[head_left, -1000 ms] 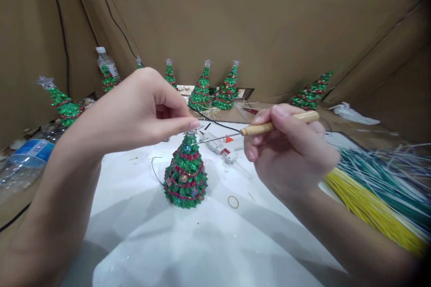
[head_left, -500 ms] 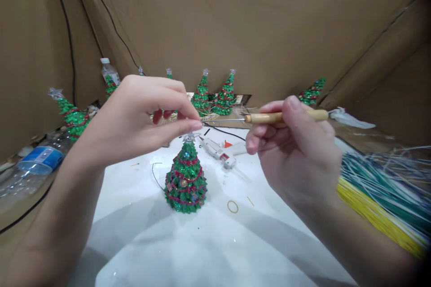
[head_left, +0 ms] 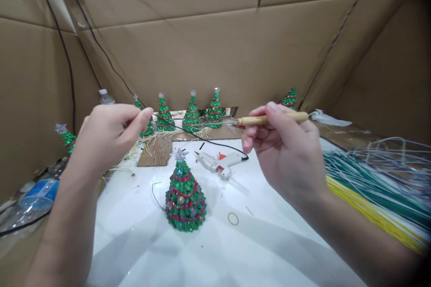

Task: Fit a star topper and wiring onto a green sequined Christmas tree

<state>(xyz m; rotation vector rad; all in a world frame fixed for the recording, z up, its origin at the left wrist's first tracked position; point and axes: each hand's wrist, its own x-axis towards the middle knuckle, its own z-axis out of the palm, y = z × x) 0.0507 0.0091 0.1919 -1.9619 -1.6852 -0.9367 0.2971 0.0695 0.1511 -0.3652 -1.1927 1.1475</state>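
Right grip is wrapped round a wooden-handled tool at 3 o'clock, thin shaft pointing towards 9. Left grip, over at 9, is pinched closed, but honestly can't tell if anything fine is in it. Biggest thing below is the white worktop, then a heap of coloured strands at 4. Decorated green tree stands upright at 7, apart from both hands. Glue gun lies at 6, tiny thin ring between 5 and 6.

head-worn camera; faces forward and down; hands close; tabletop below; cardboard wall beyond
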